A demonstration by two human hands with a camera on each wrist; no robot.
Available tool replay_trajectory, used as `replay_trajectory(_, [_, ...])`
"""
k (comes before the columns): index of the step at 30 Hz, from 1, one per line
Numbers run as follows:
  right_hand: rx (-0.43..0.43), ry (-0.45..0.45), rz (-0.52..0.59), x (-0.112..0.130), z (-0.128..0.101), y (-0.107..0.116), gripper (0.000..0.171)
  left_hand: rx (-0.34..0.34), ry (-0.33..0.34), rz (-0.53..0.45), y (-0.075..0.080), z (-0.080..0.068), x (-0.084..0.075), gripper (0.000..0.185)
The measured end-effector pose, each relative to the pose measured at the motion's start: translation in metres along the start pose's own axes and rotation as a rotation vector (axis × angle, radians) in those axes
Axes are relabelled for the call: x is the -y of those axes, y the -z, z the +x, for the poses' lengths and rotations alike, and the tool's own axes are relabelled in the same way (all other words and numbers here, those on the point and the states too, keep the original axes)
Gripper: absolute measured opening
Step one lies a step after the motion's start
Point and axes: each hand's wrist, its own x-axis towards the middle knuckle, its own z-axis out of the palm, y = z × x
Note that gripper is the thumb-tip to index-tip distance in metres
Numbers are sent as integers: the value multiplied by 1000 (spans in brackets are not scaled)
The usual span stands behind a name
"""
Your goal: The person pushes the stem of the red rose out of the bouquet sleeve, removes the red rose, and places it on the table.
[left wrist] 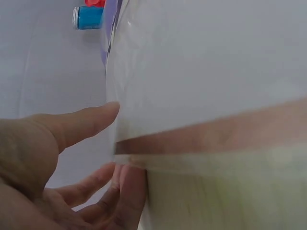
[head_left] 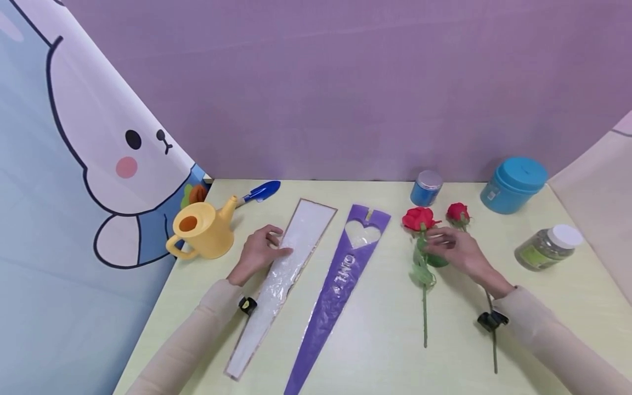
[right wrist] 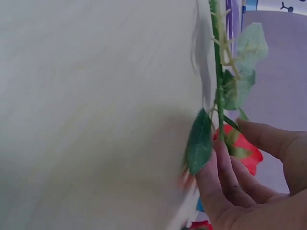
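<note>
A clear plastic flower sleeve (head_left: pixel 283 274) lies lengthwise on the pale yellow table (head_left: pixel 375 340), with a purple sleeve (head_left: pixel 340 280) that has a heart window beside it. My left hand (head_left: pixel 259 252) rests at the clear sleeve's left edge. In the left wrist view the thumb and fingers (left wrist: pixel 120 187) touch that edge (left wrist: pixel 206 72), spread apart. Two red roses lie to the right. My right hand (head_left: pixel 456 249) pinches the nearer rose (head_left: pixel 418 218) at its stem (right wrist: pixel 219 72), just below the bloom by the leaves. The second rose (head_left: pixel 457 212) lies behind the hand, its stem passing under my right wrist.
A yellow watering can (head_left: pixel 202 229) and a blue trowel (head_left: pixel 261 192) sit at the back left. A small blue jar (head_left: pixel 426 187), a large blue tub (head_left: pixel 513 184) and a green jar with a white lid (head_left: pixel 545 248) stand at the back right. Fabric backdrops close off the table.
</note>
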Motion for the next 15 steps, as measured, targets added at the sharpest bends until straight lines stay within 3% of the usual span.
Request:
replay_trajectory(6, [-58, 81, -48, 5, -7, 10, 46, 1, 29, 48, 6, -3, -3, 54])
replay_trajectory(9, [-115, 158, -88, 8, -12, 15, 40, -13, 8, 59, 8, -5, -3, 52])
replay_trajectory(12, [-169, 233, -130, 10, -17, 19, 35, -43, -79, 59, 7, -10, -3, 50])
replay_trajectory(15, [-206, 287, -164, 15, -23, 21, 31, -81, -229, 58, 6, -17, -5, 50])
